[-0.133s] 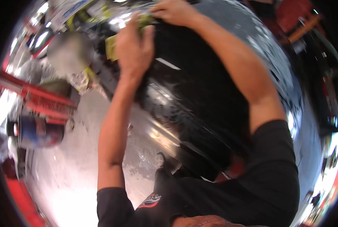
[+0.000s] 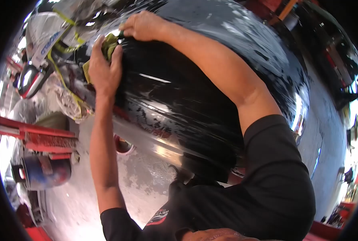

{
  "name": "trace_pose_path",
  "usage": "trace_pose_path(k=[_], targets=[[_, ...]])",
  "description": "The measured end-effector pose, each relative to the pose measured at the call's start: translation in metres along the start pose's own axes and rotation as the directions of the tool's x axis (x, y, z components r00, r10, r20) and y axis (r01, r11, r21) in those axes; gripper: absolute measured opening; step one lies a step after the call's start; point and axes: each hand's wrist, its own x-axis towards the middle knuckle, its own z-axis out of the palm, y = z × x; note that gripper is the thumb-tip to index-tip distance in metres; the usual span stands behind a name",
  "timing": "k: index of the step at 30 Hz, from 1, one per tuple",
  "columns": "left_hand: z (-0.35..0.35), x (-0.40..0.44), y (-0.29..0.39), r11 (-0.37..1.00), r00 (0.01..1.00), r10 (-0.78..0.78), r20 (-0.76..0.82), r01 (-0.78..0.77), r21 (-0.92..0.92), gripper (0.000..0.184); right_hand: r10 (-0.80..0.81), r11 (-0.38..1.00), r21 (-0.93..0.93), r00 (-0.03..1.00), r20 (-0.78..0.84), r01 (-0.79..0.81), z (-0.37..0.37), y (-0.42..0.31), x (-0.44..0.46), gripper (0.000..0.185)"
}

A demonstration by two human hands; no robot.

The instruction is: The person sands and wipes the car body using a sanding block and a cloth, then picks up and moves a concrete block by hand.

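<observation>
Cloth (image 2: 110,42) at the far left edge of the panel (image 2: 179,88), probably light, soft and best held by its bunched folds, grasped by left hand (image 2: 104,75); right hand (image 2: 143,26) curled over panel, grip indeterminable.

Left hand (image 2: 103,72): you hold a yellow-green cloth (image 2: 109,45)
Right hand (image 2: 145,26): yours, near the cloth, over a glossy black panel (image 2: 179,76)

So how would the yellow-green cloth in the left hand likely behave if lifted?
Probably floppy: the yellow-green cloth bunches into soft-looking folds at the left hand. It is likely light for its size, since it looks like plain fabric. It seems unlikely to roll, as its crumpled shape is uneven.
</observation>
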Motion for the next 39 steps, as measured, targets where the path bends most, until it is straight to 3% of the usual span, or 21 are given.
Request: trace_pose_path(k=[4, 8, 9, 13, 15, 18, 20, 22, 26, 29, 31, 33, 35, 36, 37, 39], targets=[[-0.026, 0.04, -0.011, 0.998, 0.963, 0.03, 0.27, -0.015, -0.057, 0.055, -0.13, 0.991, 0.006, 0.978, -0.163, 0.133, -0.038, 0.019, -0.086, 0.028], [-0.002, 0.066, -0.02, 0.993, 0.923, -0.019, 0.384, -0.027, 0.116, 0.058, 0.053, 0.997, 0.055, 0.987, -0.152, -0.045, -0.081, 0.003, -0.199, 0.028], [0.008, 0.073, -0.019, 0.975, 0.916, 0.0, 0.402, -0.089, 0.204, 0.057, 0.093, 0.994, 0.069, 0.982, -0.163, -0.083, -0.088, 0.0, -0.223, 0.028], [0.053, 0.072, 0.033, 0.974, 0.852, 0.011, 0.523, -0.128, 0.187, 0.062, 0.166, 0.986, 0.065, 0.94, -0.3, -0.154, -0.127, 0.001, -0.311, 0.027], [0.092, 0.056, 0.054, 0.965, 0.857, 0.151, 0.492, -0.236, 0.115, 0.064, 0.331, 0.94, 0.225, 0.846, -0.418, -0.257, -0.143, 0.001, -0.343, 0.026], [0.111, 0.026, 0.144, 0.953, 0.8, 0.21, 0.562, -0.295, 0.063, 0.062, 0.487, 0.869, 0.348, 0.734, -0.473, -0.352, -0.158, 0.006, -0.38, 0.027], [0.126, 0.004, 0.19, 0.941, 0.77, 0.272, 0.578, -0.339, 0.008, 0.057, 0.485, 0.873, 0.328, 0.72, -0.496, -0.362, -0.162, 0.013, -0.399, 0.027], [0.136, -0.025, 0.233, 0.909, 0.767, 0.409, 0.494, -0.39, -0.148, 0.05, 0.589, 0.794, 0.463, 0.684, -0.43, -0.393, -0.164, 0.013, -0.414, 0.027], [0.131, -0.064, 0.282, 0.827, 0.731, 0.557, 0.394, -0.445, -0.344, 0.04, 0.577, 0.796, 0.458, 0.725, -0.375, -0.397, -0.163, 0.011, -0.425, 0.026], [0.121, -0.055, 0.268, 0.835, 0.724, 0.55, 0.416, -0.471, -0.284, 0.036, 0.516, 0.845, 0.346, 0.794, -0.323, -0.408, -0.163, 0.009, -0.427, 0.028], [0.1, -0.028, 0.226, 0.943, 0.803, 0.305, 0.513, -0.33, -0.045, 0.037, 0.458, 0.885, 0.238, 0.837, -0.301, -0.399, -0.164, 0.006, -0.435, 0.029], [0.073, 0.003, 0.163, 0.979, 0.881, 0.116, 0.459, -0.18, 0.098, 0.042, 0.443, 0.895, 0.187, 0.857, -0.263, -0.405, -0.166, 0.001, -0.442, 0.03], [0.05, 0.026, 0.09, 0.963, 0.913, -0.17, 0.372, 0.072, 0.261, 0.048, 0.431, 0.902, 0.145, 0.874, -0.224, -0.407, -0.167, -0.001, -0.445, 0.031], [0.038, 0.035, 0.054, 0.927, 0.932, -0.206, 0.297, 0.088, 0.366, 0.05, 0.422, 0.906, 0.133, 0.882, -0.209, -0.402, -0.166, -0.002, -0.441, 0.033], [0.027, 0.042, 0.019, 0.927, 0.94, -0.242, 0.241, 0.151, 0.344, 0.052, 0.408, 0.912, 0.131, 0.892, -0.196, -0.388, -0.164, -0.002, -0.434, 0.033], [0.003, 0.042, -0.021, 0.963, 0.989, -0.134, 0.055, 0.117, 0.244, 0.043, 0.381, 0.923, 0.129, 0.908, -0.173, -0.362, -0.157, -0.004, -0.41, 0.034]])
